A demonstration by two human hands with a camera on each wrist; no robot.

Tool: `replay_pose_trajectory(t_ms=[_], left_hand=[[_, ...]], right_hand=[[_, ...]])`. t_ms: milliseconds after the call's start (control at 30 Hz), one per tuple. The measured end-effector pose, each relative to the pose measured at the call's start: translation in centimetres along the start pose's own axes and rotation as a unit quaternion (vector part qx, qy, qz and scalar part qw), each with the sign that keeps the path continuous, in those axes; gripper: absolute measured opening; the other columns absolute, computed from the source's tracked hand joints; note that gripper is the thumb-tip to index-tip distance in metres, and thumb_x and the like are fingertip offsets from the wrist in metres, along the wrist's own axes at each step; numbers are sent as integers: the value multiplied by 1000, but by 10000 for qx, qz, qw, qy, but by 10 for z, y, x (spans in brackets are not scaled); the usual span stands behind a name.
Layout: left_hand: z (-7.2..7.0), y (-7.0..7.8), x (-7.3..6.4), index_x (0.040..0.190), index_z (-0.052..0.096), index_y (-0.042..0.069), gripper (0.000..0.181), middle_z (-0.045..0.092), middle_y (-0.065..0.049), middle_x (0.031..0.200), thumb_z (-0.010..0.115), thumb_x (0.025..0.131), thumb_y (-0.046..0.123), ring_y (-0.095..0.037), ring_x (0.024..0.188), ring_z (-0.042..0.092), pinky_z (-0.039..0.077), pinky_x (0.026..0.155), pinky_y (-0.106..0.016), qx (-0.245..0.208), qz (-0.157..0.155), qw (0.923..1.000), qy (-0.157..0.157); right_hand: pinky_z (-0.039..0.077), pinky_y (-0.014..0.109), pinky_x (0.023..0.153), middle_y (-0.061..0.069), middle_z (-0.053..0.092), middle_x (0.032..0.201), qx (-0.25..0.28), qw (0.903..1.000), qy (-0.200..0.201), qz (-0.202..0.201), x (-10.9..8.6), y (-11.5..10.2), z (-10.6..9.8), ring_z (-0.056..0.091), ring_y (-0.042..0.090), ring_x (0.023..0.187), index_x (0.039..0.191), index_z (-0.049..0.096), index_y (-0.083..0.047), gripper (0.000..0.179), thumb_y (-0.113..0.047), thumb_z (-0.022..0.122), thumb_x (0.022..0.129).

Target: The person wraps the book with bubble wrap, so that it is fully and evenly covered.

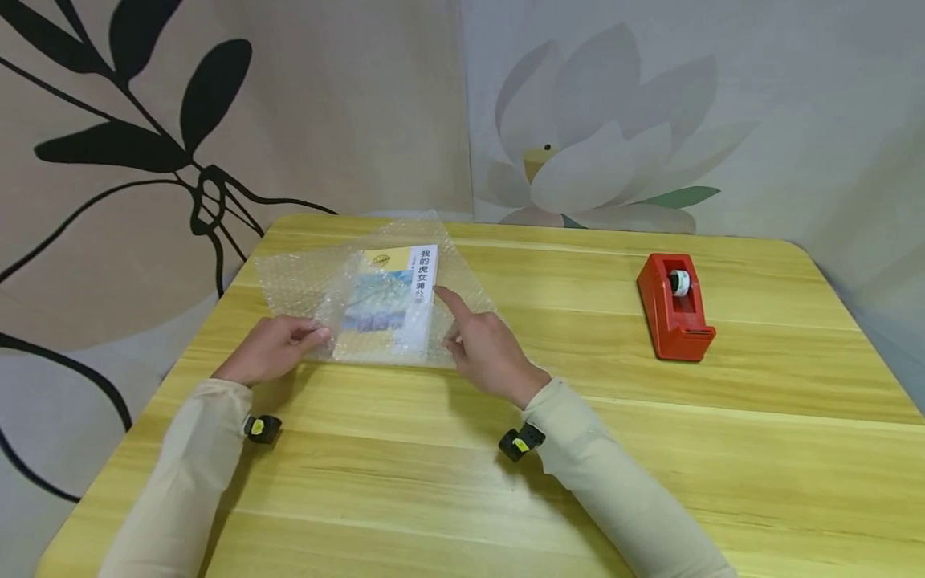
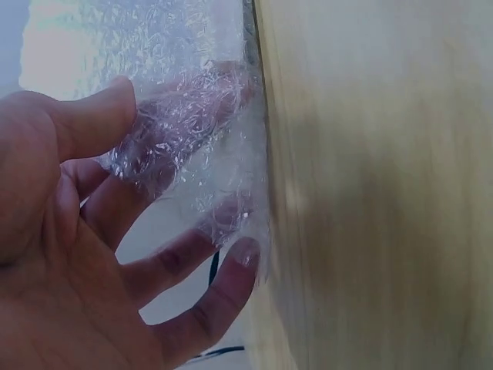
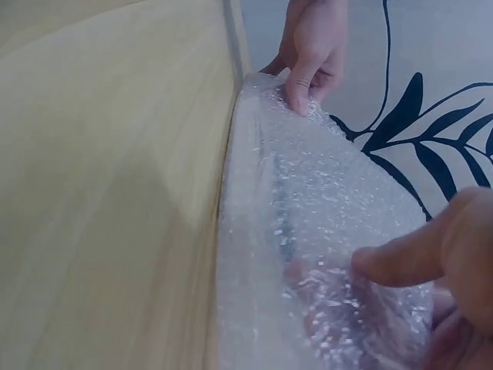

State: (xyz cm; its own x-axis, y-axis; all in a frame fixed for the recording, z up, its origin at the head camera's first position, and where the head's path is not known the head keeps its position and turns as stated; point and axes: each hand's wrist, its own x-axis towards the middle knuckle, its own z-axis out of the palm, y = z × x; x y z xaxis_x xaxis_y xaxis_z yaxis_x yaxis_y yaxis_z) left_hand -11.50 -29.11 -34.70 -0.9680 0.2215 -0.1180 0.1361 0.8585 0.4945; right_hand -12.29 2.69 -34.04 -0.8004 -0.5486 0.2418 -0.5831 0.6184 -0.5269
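Via cam I get glossy, bumpy plastic bubble wrap point(image 1: 299, 285), smooth wood-grain bench point(image 1: 405, 498), plastic tape disp. point(image 1: 666, 341), matt cloth sleeves point(image 1: 617, 474).
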Motion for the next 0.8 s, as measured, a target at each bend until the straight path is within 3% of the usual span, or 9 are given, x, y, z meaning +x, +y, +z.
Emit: replay_pose_trajectory(t_ms=[133,233,300,400,500,633,700,800], left_hand=[[1,-1,4,121,61,6,48,62,-20,120,41,97,43,-40,110,58,46,92,-54,76,-94,9999,6],[3,-3,9,112,67,11,45,67,-17,113,43,96,44,-37,104,62,48,87,-52,159,-192,9996,94],[4,-3,12,102,70,15,41,71,-13,103,44,95,46,-31,91,65,51,78,-46,196,-274,9993,150],[6,-3,16,92,71,19,38,72,-6,89,46,94,46,-20,69,59,46,64,-34,215,-435,9987,149],[8,-3,19,89,71,19,37,71,-4,83,47,94,46,-16,58,49,38,58,-28,232,-561,9981,111],[7,-1,21,98,71,15,37,72,-10,91,47,94,43,-15,59,52,40,58,-27,260,-615,9978,61],[7,0,21,104,70,13,38,71,-13,99,48,94,42,-17,68,59,45,63,-31,279,-610,9977,39],[7,0,24,102,71,12,37,71,-12,92,49,94,41,-20,70,59,45,63,-33,343,-587,9977,31]], right_hand=[[47,16,57,0,73,87,-219,9993,46,-296,3,4,1,66,7,71,147,20,-28,87,8,59,79],[44,15,53,2,73,96,-362,9986,-114,-370,6,7,2,63,8,66,140,40,-27,72,9,56,79],[44,15,54,3,72,99,-409,9983,-292,-303,9,10,2,61,7,66,131,52,-23,60,9,55,80],[44,16,57,3,71,100,-384,9976,-570,-90,13,15,2,58,6,63,122,60,-20,50,8,55,81],[42,17,55,3,71,92,-410,9965,-721,40,16,19,3,51,4,57,122,60,-20,47,5,56,82],[35,17,50,2,68,77,-401,9957,-819,143,18,20,2,38,5,47,122,60,-19,44,2,56,84],[33,16,49,1,65,68,-417,9953,-851,176,19,21,3,33,5,46,121,61,-18,43,2,56,84],[28,17,46,-1,56,57,-456,9947,-887,248,21,25,6,27,6,45,121,61,-18,43,2,53,84]])
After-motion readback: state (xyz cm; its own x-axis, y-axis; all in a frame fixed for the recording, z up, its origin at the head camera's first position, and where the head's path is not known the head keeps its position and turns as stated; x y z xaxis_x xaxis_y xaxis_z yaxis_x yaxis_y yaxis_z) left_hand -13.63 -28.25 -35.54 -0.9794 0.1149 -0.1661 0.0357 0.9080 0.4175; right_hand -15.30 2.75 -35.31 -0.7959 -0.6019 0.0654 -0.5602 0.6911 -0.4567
